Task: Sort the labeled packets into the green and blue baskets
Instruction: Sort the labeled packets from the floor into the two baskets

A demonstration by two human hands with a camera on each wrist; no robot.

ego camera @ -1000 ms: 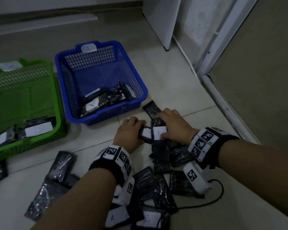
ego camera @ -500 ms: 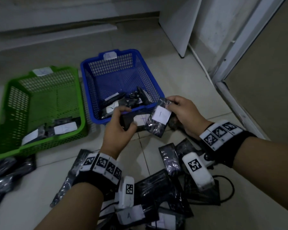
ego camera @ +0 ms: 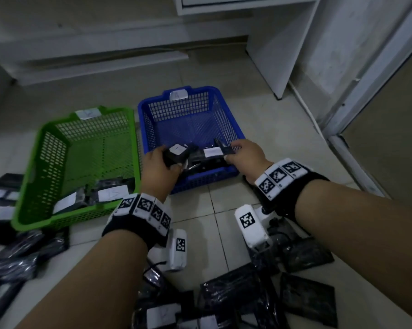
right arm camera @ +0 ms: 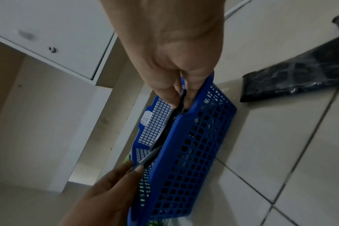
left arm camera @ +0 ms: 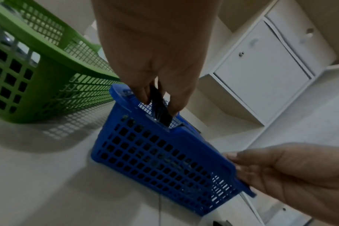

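Observation:
Both hands hover over the near end of the blue basket [ego camera: 226, 119], each holding a black packet with a white label. My left hand [ego camera: 159, 167] grips one packet [ego camera: 176, 151], seen edge-on between the fingers in the left wrist view [left arm camera: 161, 107]. My right hand [ego camera: 245, 155] pinches another packet [ego camera: 214, 151] by its end, with the packet [right arm camera: 181, 99] hanging over the basket [right arm camera: 184, 160]. Several packets lie inside the blue basket. The green basket [ego camera: 46, 148] stands left of it with a few labeled packets [ego camera: 110, 193] inside.
Loose black packets cover the tile floor near me [ego camera: 245, 293] and at the left [ego camera: 12, 255]. A white cabinet [ego camera: 278, 43] stands behind the baskets and a door frame [ego camera: 356, 100] runs along the right. One packet [right arm camera: 292, 79] lies right of the blue basket.
Both hands lifted a packet each from the floor pile and carried them forward over the near end of the blue basket. The head view has tilted up.

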